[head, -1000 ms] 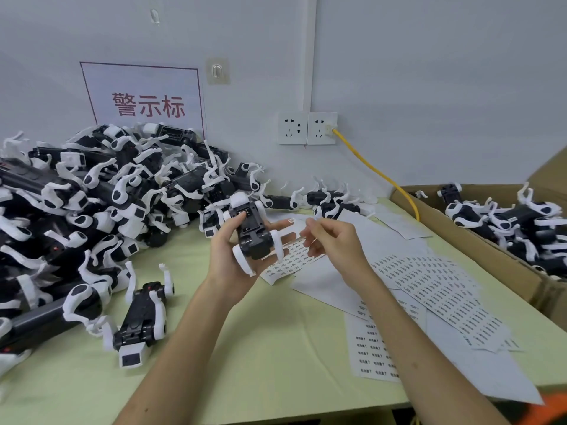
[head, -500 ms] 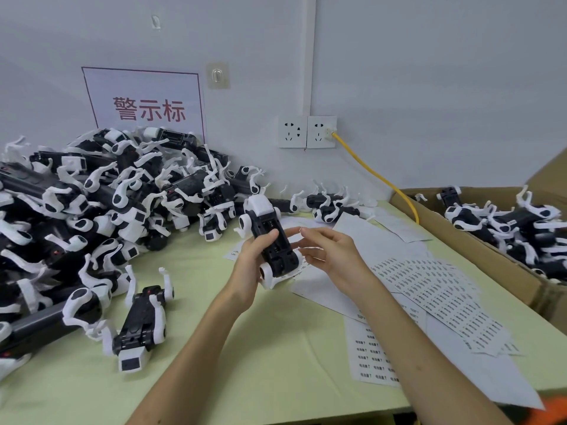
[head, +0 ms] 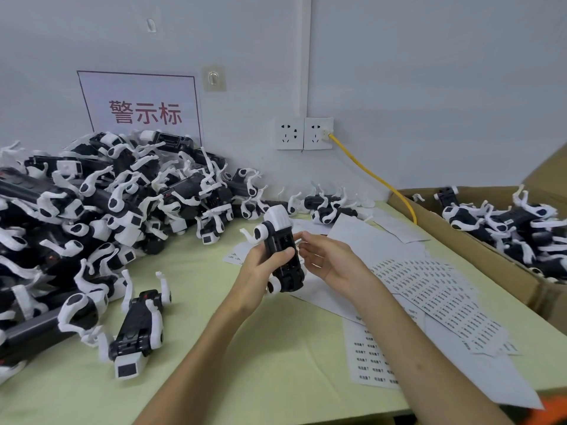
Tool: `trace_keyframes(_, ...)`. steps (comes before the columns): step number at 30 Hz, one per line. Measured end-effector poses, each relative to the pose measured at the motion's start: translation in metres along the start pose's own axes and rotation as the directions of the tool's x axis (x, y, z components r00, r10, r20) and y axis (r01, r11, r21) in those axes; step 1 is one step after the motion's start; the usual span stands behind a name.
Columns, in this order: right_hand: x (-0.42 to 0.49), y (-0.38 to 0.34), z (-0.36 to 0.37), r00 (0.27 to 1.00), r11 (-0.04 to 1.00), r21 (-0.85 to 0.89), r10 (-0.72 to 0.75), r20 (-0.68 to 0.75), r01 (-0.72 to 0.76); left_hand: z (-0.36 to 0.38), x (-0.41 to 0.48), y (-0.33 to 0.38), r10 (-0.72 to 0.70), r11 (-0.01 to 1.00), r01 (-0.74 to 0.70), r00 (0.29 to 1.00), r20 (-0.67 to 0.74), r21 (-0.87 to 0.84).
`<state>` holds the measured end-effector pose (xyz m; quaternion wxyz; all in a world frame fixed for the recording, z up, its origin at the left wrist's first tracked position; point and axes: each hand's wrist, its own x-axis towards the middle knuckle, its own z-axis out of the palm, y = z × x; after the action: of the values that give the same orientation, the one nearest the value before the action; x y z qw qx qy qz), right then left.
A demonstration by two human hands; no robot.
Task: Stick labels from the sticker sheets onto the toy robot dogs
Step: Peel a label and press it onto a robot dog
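Observation:
My left hand (head: 259,269) grips a black-and-white toy robot dog (head: 280,250) above the table, belly towards me, white head pointing away. My right hand (head: 329,257) is just to its right, and its thumb and forefinger tips touch the dog's black underside. No label shows between those fingers. Sticker sheets (head: 429,291) covered with rows of small printed labels lie on the table to the right of my hands. Another sheet (head: 369,357) lies nearer the front edge.
A big pile of toy dogs (head: 92,210) fills the left of the green table (head: 245,363). One dog (head: 138,326) lies apart near me. At the right is a cardboard box (head: 491,256) holding more dogs (head: 506,222). A yellow cable (head: 374,179) runs from the wall sockets (head: 302,133).
My left hand has turned the dog from lying crosswise to standing lengthwise and carried it right. My right hand, pinched in front of it before, has closed in onto its underside.

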<state>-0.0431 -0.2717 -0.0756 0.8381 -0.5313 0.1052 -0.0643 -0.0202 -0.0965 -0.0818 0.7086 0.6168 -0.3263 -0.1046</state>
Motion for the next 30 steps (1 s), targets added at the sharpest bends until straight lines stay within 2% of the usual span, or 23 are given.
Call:
trace_keyframes(8,0.003,0.001,-0.001,0.999,1.0,0.022,0.014,0.036,-0.015,-0.001,0.002,-0.006,0.023,1.0,-0.023,1.0,-0.002,0.011)
trace_keyframes(12,0.003,0.002,0.0,0.995,0.993,-0.097,-0.079,-0.063,0.073,0.0,0.002,-0.005,-0.019,1.0,0.019,1.0,-0.018,0.017)
trace_keyframes(15,0.004,0.003,0.002,0.963,0.969,-0.18,-0.202,-0.178,0.17,0.0,0.004,-0.003,-0.123,0.992,0.12,0.986,-0.116,-0.035)
trace_keyframes(18,0.002,-0.001,0.0,0.945,0.961,-0.137,-0.262,-0.196,0.239,-0.007,0.01,-0.002,-0.226,0.967,0.183,0.939,-0.26,-0.18)
trace_keyframes(22,-0.003,-0.005,0.004,0.96,0.963,-0.06,-0.266,-0.089,0.262,-0.015,0.014,-0.001,-0.269,0.915,0.151,0.919,-0.288,-0.374)
trace_keyframes(25,-0.006,-0.005,0.009,0.981,0.984,-0.007,-0.18,0.076,0.181,-0.013,0.015,0.0,-0.305,0.852,0.121,0.905,-0.296,-0.509)
trace_keyframes(30,-0.011,0.0,0.014,0.955,0.998,0.026,-0.062,0.29,0.057,-0.014,0.016,0.003,-0.314,0.631,0.035,0.925,-0.214,-0.775)
